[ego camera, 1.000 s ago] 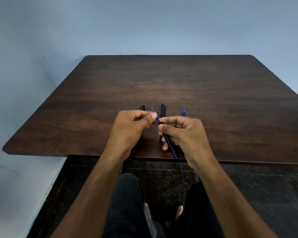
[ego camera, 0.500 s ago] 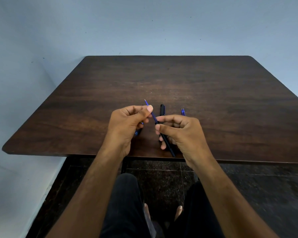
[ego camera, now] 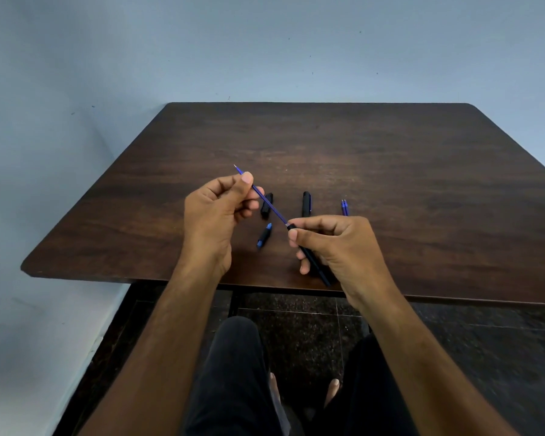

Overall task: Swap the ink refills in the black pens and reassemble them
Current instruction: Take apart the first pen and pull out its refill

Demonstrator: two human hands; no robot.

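Observation:
My left hand (ego camera: 216, 212) pinches a thin blue ink refill (ego camera: 269, 202) near its tip. The refill's rear end still sits in the mouth of a black pen barrel (ego camera: 312, 261), which my right hand (ego camera: 337, 247) grips above the table's near edge. On the dark wooden table (ego camera: 390, 171) lie a black pen cap (ego camera: 267, 205), a black and blue tip section (ego camera: 264, 236), a second black pen (ego camera: 306, 203) and two spare blue refills (ego camera: 344, 207), partly hidden behind my right hand.
A pale blue wall stands behind and to the left of the table. Below the near edge I see my legs in dark trousers, bare feet and a dark tiled floor (ego camera: 312, 313).
My left hand has moved up and to the left, drawing the blue refill most of the way out of the barrel. The cap and tip section on the table have come into view.

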